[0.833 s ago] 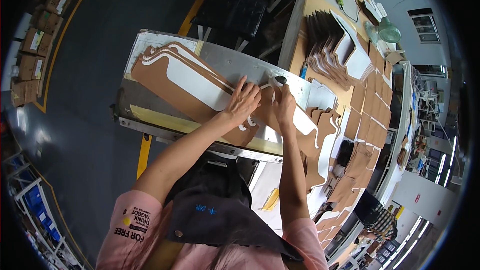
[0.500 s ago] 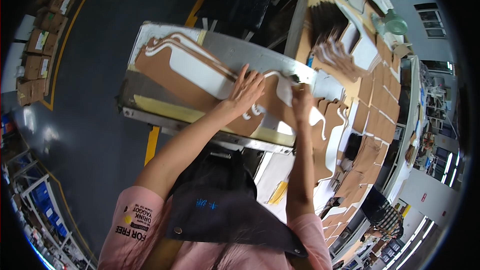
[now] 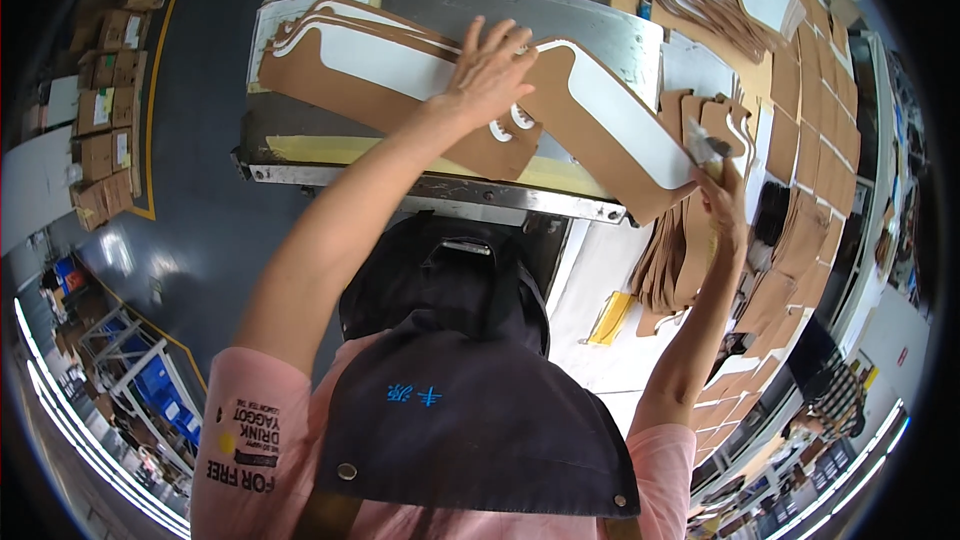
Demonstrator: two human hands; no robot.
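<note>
My left hand [image 3: 488,75], fingers spread, presses on brown pieces with white faces near the middle of the metal bench. Under and left of it lies a long stack of brown-and-white pieces [image 3: 370,70] with wavy ends. To its right, another brown-and-white piece [image 3: 625,125] slants toward the bench's right corner and juts past it. At that piece's right end, my right hand [image 3: 724,205] is closed around a small brush-like tool [image 3: 712,150] with a dark and whitish head; its exact kind is unclear.
The metal bench [image 3: 590,28] has yellow tape along its near edge. Right of it are a bundle of brown pieces [image 3: 665,265], stacked wavy pieces [image 3: 700,5] and rows of brown sheets [image 3: 815,90]. Cardboard boxes [image 3: 105,155] line the far left; a person [image 3: 838,402] is at far right.
My right hand has moved right with the tool, from the bench top to the slanting piece's right end. My left hand stays spread on the pieces. The view has shifted.
</note>
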